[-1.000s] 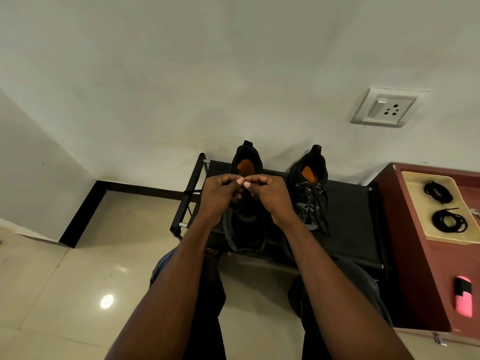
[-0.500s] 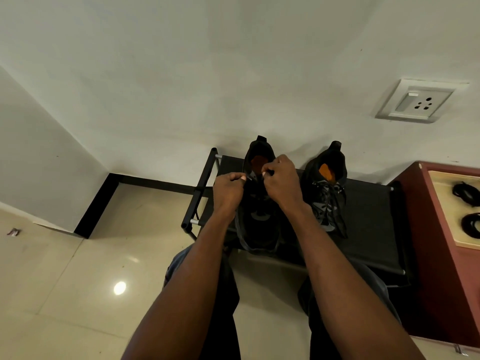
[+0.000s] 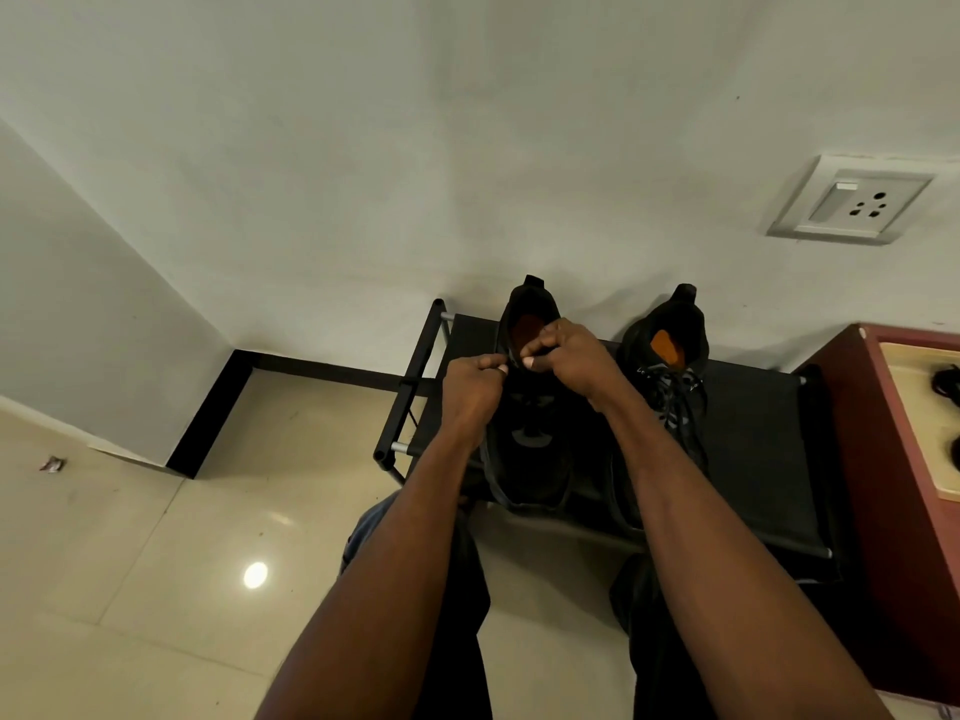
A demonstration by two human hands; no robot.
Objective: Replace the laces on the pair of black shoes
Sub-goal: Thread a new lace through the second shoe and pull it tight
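Two black shoes with orange insoles stand side by side on a low black rack (image 3: 753, 459), heels to the wall. Over the top of the left shoe (image 3: 535, 459), my left hand (image 3: 470, 389) and my right hand (image 3: 574, 356) each pinch the black lace at the upper eyelets. A loose stretch of black lace (image 3: 491, 480) hangs down the left side of that shoe. The right shoe (image 3: 670, 350) stands laced with dark laces, partly hidden behind my right forearm.
A red-brown cabinet (image 3: 878, 459) stands right of the rack with a cream tray (image 3: 919, 433) holding coiled black laces (image 3: 948, 381). A white wall socket (image 3: 852, 205) is above. Glossy floor tiles lie left, with a small scrap (image 3: 52, 464). My knees are below the rack.
The view has shifted left, so the tray sits at the right edge. My hands moved apart from a joined pinch; the right hand rose toward the left shoe's opening.
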